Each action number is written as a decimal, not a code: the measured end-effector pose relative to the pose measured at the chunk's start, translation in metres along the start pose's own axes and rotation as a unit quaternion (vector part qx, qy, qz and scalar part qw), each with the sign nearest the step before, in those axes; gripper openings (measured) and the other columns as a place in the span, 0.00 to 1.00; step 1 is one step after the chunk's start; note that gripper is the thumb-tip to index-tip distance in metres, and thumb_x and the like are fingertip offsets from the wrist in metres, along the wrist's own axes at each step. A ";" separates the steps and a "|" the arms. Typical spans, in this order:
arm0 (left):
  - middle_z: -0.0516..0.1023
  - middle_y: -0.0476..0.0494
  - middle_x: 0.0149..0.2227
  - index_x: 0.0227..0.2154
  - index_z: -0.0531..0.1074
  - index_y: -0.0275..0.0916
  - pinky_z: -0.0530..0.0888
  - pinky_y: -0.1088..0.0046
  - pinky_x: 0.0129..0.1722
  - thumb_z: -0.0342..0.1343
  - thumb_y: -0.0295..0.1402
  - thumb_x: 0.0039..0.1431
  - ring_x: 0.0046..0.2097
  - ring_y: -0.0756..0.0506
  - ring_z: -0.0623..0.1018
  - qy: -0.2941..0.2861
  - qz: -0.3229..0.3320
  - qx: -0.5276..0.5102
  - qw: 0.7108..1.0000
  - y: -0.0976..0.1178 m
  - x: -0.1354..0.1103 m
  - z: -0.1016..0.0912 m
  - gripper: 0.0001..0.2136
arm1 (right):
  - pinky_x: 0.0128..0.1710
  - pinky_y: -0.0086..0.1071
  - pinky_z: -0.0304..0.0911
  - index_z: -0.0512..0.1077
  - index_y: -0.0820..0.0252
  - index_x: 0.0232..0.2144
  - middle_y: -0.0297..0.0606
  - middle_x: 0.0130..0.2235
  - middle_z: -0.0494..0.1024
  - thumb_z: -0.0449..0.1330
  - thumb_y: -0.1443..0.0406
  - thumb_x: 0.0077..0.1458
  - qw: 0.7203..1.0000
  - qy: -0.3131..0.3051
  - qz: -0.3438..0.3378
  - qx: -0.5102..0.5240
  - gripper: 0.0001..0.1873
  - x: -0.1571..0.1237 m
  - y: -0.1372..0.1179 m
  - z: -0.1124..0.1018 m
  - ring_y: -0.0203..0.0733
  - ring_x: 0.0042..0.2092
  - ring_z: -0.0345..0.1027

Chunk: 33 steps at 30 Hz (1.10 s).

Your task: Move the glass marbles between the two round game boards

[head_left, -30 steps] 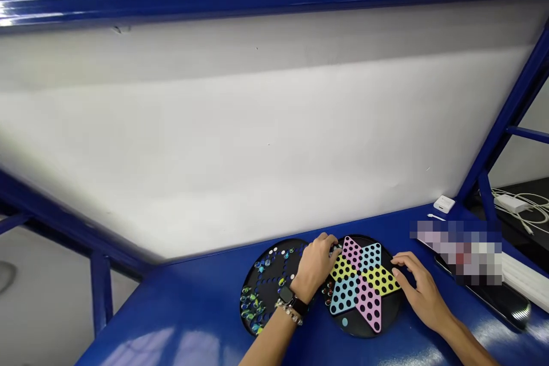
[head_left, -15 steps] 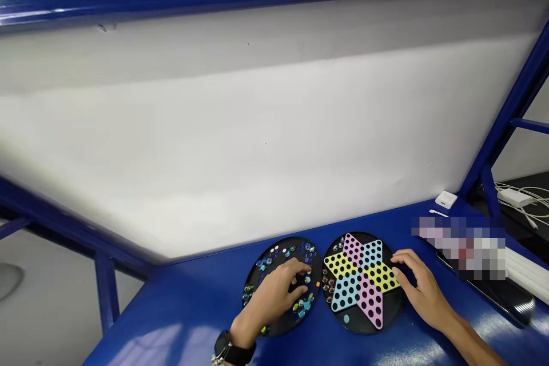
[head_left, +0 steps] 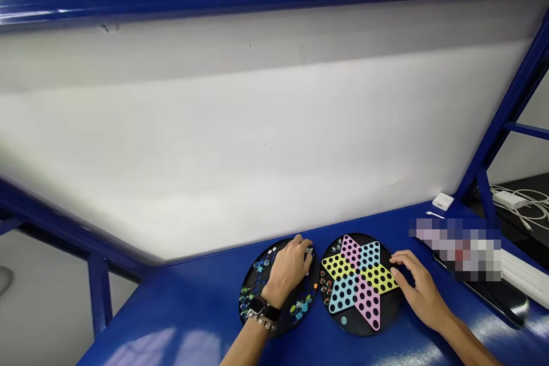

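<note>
My left hand (head_left: 289,267), with a black watch and bead bracelet at its wrist, reaches over the round black tray (head_left: 274,329). Its fingers curl down by glass marbles (head_left: 309,250) at the tray's upper right, with finger and thumb apart. Blue-green marbles (head_left: 300,307) lie lower in that tray. To the right is a Chinese checkers board (head_left: 357,275), a pink, blue and yellow star with black holes on a round black base. My right hand (head_left: 418,286) is at the board's right edge, fingertips by the yellow point, thumb and fingers apart.
Red marbles (head_left: 325,286) lie beside the star. Everything stands on a blue table (head_left: 180,303) before a white panel (head_left: 274,126). At right are a white charger (head_left: 442,201), a glossy black case (head_left: 501,297), a blurred-out item (head_left: 458,249) and white cables (head_left: 532,206).
My left hand has moved up and forward over the left tray, from its middle to the marbles at the upper right. My right hand stays at the board's edge.
</note>
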<state>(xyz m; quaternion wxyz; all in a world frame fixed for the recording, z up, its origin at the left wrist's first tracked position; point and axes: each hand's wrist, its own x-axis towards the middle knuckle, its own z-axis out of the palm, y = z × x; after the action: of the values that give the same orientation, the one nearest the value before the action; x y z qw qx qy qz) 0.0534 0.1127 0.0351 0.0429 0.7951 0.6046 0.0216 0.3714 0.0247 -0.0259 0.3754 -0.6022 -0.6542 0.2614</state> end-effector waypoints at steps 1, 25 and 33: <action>0.76 0.40 0.48 0.50 0.74 0.40 0.73 0.70 0.40 0.45 0.32 0.67 0.44 0.43 0.79 -0.007 0.000 0.010 1.000 0.002 0.000 0.002 0.15 | 0.51 0.43 0.69 0.70 0.52 0.43 0.41 0.50 0.73 0.51 0.52 0.66 1.000 0.001 -0.001 0.000 0.15 0.000 0.000 0.000 0.48 0.52 0.69; 0.79 0.47 0.53 0.53 0.74 0.45 0.73 0.67 0.53 0.45 0.37 0.68 0.54 0.42 0.77 0.067 -0.019 -0.126 0.990 -0.001 -0.010 -0.004 0.17 | 0.50 0.41 0.70 0.71 0.52 0.42 0.41 0.48 0.75 0.51 0.52 0.65 1.000 0.009 -0.015 -0.006 0.15 0.000 -0.005 -0.002 0.48 0.51 0.71; 0.79 0.48 0.51 0.52 0.73 0.47 0.73 0.67 0.51 0.44 0.36 0.63 0.51 0.43 0.78 -0.034 -0.092 -0.145 0.985 -0.078 -0.064 -0.014 0.18 | 0.50 0.40 0.71 0.71 0.51 0.42 0.40 0.49 0.75 0.52 0.52 0.65 1.000 0.001 -0.008 -0.007 0.14 -0.001 -0.005 -0.002 0.47 0.52 0.71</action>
<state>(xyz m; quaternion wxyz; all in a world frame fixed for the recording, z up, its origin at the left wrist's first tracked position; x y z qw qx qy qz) -0.0398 0.0727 0.0428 0.1801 0.7220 0.6634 0.0780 0.3702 0.0226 -0.0210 0.3737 -0.5996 -0.6609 0.2531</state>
